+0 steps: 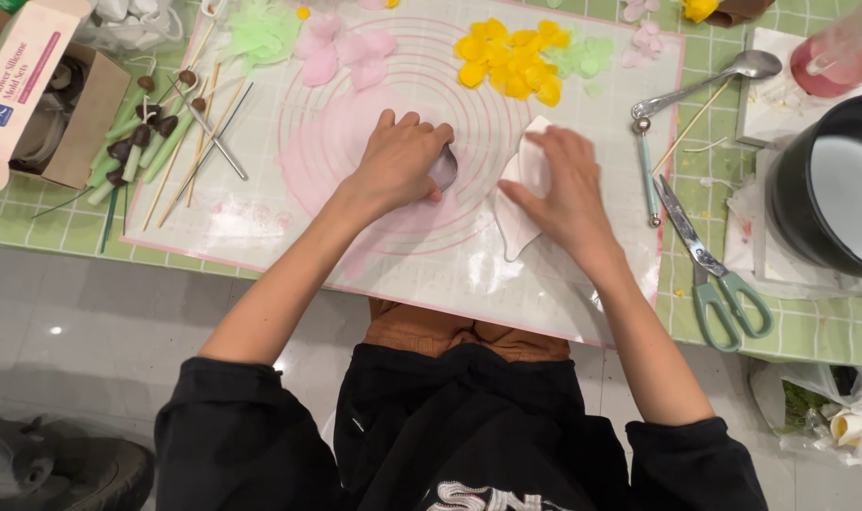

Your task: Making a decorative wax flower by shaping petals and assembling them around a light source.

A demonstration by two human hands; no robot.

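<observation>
My left hand (400, 161) presses a small metal cutter (444, 167) down into a thin rolled-out pink sheet (331, 151) on a translucent work mat (431, 255) with pink ring markings. My right hand (565, 185) lies flat on a white leaf-shaped mould (518, 194) just to the right of the cutter, with its fingers holding the piece down. The cutter is mostly hidden under my left fingers.
Cut petals lie at the mat's far edge: pink (346, 47), yellow (508, 59), pale green (260, 33). Skewers and green stems with dark buds (147, 137) lie left, beside an open cardboard box (33, 90). Right: spoon (710, 80), ball tool (645, 170), green-handled scissors (719, 279), black pot (833, 189).
</observation>
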